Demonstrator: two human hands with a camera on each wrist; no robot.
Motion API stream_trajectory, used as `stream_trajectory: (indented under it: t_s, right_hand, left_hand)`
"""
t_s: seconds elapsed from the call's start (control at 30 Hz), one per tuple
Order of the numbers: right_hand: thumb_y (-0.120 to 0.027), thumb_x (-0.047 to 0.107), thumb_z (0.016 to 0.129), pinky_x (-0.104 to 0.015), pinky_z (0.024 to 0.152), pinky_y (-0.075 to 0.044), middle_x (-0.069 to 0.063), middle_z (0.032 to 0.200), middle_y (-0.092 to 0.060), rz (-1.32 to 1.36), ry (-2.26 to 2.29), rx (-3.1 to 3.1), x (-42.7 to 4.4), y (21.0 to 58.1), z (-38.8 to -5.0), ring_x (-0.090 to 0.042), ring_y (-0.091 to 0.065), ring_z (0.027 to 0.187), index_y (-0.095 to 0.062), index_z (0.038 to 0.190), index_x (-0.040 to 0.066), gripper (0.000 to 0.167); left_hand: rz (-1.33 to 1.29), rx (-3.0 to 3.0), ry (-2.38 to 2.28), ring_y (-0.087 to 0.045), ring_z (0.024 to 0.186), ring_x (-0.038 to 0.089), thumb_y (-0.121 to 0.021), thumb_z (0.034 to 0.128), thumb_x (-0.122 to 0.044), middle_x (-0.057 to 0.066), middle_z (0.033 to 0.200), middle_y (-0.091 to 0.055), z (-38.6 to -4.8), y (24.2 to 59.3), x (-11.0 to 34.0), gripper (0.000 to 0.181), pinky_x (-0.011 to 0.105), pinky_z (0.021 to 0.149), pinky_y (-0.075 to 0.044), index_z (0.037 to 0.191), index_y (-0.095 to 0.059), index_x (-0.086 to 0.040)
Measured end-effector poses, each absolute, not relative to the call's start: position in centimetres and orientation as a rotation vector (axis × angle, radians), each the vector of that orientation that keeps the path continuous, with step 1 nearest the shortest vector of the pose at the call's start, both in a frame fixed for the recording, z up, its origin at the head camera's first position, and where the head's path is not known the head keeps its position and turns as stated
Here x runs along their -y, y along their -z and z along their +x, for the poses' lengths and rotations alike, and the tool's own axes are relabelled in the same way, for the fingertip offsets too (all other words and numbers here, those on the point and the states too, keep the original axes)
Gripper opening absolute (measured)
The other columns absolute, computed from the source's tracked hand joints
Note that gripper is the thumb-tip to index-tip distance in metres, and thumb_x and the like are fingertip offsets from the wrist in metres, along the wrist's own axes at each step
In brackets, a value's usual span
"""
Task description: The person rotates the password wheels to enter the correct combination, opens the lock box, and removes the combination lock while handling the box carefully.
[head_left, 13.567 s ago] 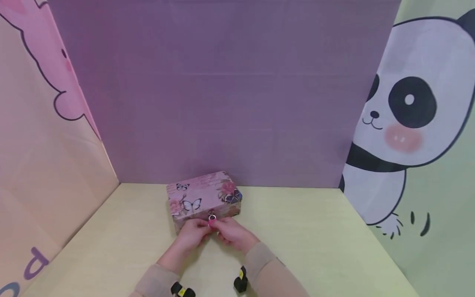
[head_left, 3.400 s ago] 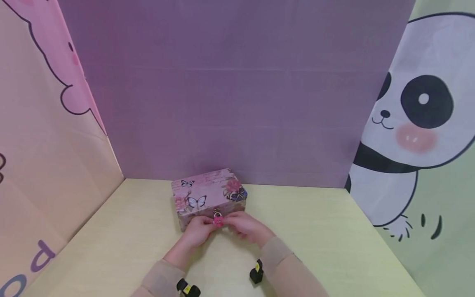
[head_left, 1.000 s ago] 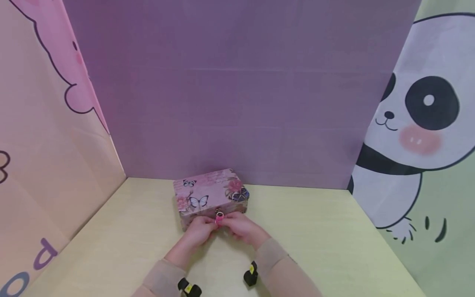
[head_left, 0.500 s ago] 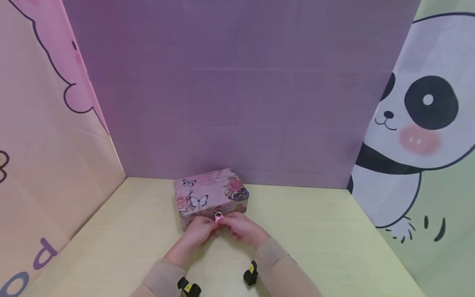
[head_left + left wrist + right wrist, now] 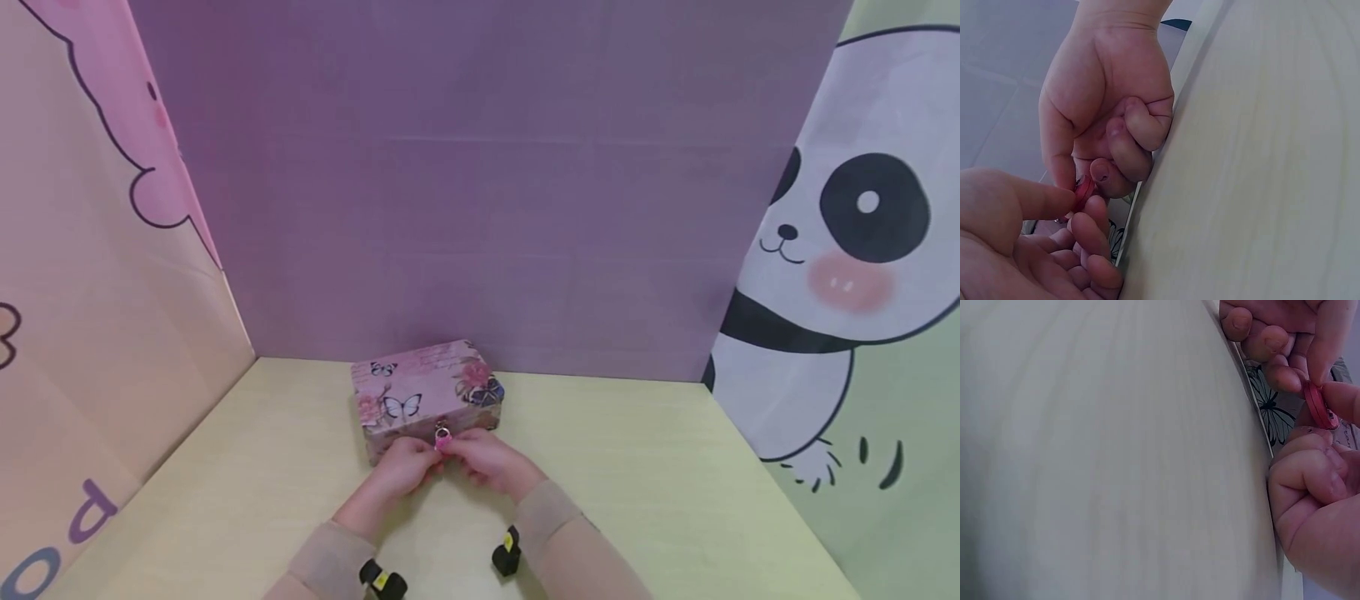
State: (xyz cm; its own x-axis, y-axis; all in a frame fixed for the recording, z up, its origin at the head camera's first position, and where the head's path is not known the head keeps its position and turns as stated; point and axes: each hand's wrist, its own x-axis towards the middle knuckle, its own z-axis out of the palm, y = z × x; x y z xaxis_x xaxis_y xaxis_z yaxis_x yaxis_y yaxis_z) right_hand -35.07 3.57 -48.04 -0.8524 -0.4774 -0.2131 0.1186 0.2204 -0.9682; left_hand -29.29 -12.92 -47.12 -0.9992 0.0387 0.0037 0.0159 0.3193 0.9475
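Curled and pinching, the left hand [image 5: 402, 466] meets the pink padlock [image 5: 443, 442], which sits roughly upright at the front of the box [image 5: 431, 387], between 2 hands, neither plainly nearer; the right hand [image 5: 491, 461] pinches it too.

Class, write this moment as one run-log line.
left grip: pinching pink padlock | right grip: pinching padlock | box: closed | padlock: at box front

A pale, seemingly wood-grained table [image 5: 637, 483] bears a pink butterfly-printed box [image 5: 429, 385].
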Motion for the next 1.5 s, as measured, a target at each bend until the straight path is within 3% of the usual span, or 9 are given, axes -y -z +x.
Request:
stream_trajectory:
  t_s: [0.57,1.5]
  right_hand:
    - [-0.065,0.029,0.1,-0.023,0.041,-0.025,0.007,0.055,-0.038,-0.397,1.614,-2.097,-3.36,48.09,-34.92,-0.007,-0.031,0.043,-0.074,0.102,0.004,0.027]
    - [-0.067,0.03,0.099,-0.023,0.04,-0.022,0.007,0.053,-0.035,-0.429,1.614,-2.102,-3.61,47.79,-35.03,-0.007,-0.028,0.042,-0.074,0.105,0.005,0.026]
  left_hand:
    - [0.042,-2.538,-1.783,-0.039,0.048,0.009,-0.058,0.098,-0.006,0.0,0.06,-0.051,-29.25,47.2,13.05,0.024,0.024,0.047,-0.031,0.081,-0.067,0.008]
    - [0.051,-2.561,-1.798,-0.04,0.048,0.009,-0.065,0.0935,-0.008,-0.001,0.058,-0.05,-29.32,47.16,13.1,0.023,0.024,0.047,-0.032,0.078,-0.067,0.008]
